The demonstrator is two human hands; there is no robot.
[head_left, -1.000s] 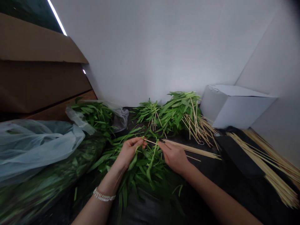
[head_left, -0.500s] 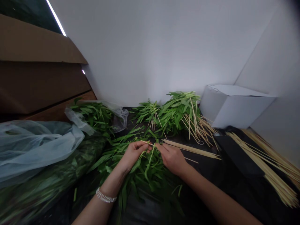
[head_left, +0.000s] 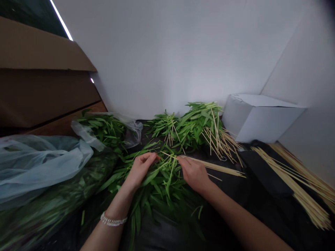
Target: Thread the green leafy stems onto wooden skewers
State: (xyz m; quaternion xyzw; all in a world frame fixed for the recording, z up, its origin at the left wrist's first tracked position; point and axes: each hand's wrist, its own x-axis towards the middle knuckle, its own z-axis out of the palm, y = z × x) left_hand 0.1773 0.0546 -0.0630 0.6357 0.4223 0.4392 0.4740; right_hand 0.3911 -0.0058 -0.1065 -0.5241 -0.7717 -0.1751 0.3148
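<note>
Between the fingers of my right hand (head_left: 193, 172) is a thin bamboo skewer (head_left: 166, 154), its tip pointing left and a green stem hanging from it. My left hand (head_left: 142, 168) is a little to the left of that tip, thumb and fingers pinched together over the leaves. Whatever lies in that pinch is hidden. Beneath both hands spreads a loose pile of long-leaved greens (head_left: 157, 195). A small bundle of loose skewers (head_left: 220, 166) rests just beyond my right hand.
Skewered greens (head_left: 193, 122) lie against the white wall. A white box (head_left: 264, 118) stands at right, near a black block (head_left: 267, 174) and long skewers (head_left: 309, 198). At left are plastic bags of greens (head_left: 60, 188) and a cardboard box (head_left: 44, 94).
My left hand has come off the skewer and moved left, away from its tip. My right hand has shifted slightly right, still gripping the skewer.
</note>
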